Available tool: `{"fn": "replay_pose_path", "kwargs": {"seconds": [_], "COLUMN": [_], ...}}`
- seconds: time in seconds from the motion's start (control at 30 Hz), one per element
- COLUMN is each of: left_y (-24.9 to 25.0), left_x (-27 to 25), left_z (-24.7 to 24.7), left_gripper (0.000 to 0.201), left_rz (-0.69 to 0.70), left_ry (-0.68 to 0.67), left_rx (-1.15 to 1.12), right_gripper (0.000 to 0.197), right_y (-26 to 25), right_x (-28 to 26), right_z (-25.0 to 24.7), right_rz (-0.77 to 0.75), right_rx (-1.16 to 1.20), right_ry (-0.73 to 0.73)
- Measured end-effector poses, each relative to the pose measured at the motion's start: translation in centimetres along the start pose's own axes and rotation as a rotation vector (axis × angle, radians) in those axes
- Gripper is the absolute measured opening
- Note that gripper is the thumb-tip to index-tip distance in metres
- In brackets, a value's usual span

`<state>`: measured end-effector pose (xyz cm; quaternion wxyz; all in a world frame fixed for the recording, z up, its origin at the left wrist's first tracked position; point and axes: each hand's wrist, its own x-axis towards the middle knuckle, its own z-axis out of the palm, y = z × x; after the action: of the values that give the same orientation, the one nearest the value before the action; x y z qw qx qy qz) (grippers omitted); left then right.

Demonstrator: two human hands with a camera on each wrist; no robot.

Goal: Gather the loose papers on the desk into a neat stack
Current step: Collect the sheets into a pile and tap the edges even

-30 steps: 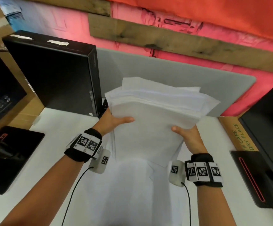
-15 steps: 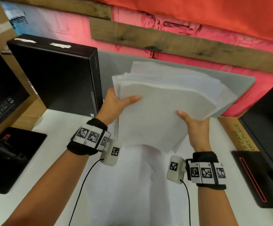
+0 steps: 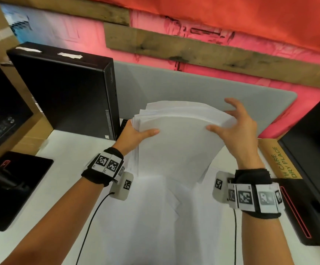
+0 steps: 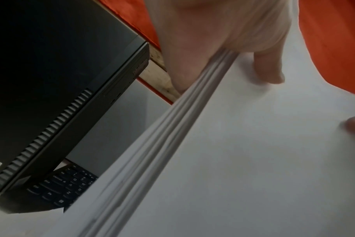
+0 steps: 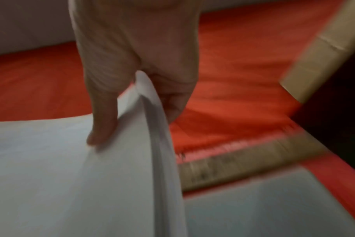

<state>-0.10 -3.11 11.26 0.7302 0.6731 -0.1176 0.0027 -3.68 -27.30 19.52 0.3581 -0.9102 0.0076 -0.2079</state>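
While papers [image 3: 176, 142] are standing on end mid-desk [image 3: 63, 190], bottom edge resting for squaring, left hand [image 3: 136, 134] is pinching left edge, thumb in front; right hand [image 3: 235, 129] is gripping top right corner, thumb in front, fingers spread behind, steadying fanned sheets.

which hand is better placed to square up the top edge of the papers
Right. The right hand is already up at the papers' top corner, fingers spread over the uneven edge. The left hand grips lower on the side, holding them steady.
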Motion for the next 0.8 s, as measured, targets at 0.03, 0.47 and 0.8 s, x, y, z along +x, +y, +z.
{"fn": "replay_pose_path", "kwargs": {"seconds": [0.03, 0.47, 0.8], "left_y": [0.2, 0.1, -0.4], "left_x": [0.0, 1.4, 1.5], "left_z": [0.0, 0.1, 0.2], "left_gripper": [0.046, 0.033, 0.023], "left_rz": [0.007, -0.014, -0.062], "left_ry": [-0.013, 0.038, 0.097], "left_rx": [-0.006, 0.004, -0.054], "right_gripper": [0.075, 0.048, 0.016], "right_y": [-1.1, -5.1, 4.1], "right_x": [0.4, 2.9, 1.2], "right_z": [-0.4, 4.5, 1.7], "right_rz": [-0.056, -0.324, 0.263], "right_rx": [-0.172, -0.697, 0.482], "right_ry": [-0.038, -0.518, -0.197]}}
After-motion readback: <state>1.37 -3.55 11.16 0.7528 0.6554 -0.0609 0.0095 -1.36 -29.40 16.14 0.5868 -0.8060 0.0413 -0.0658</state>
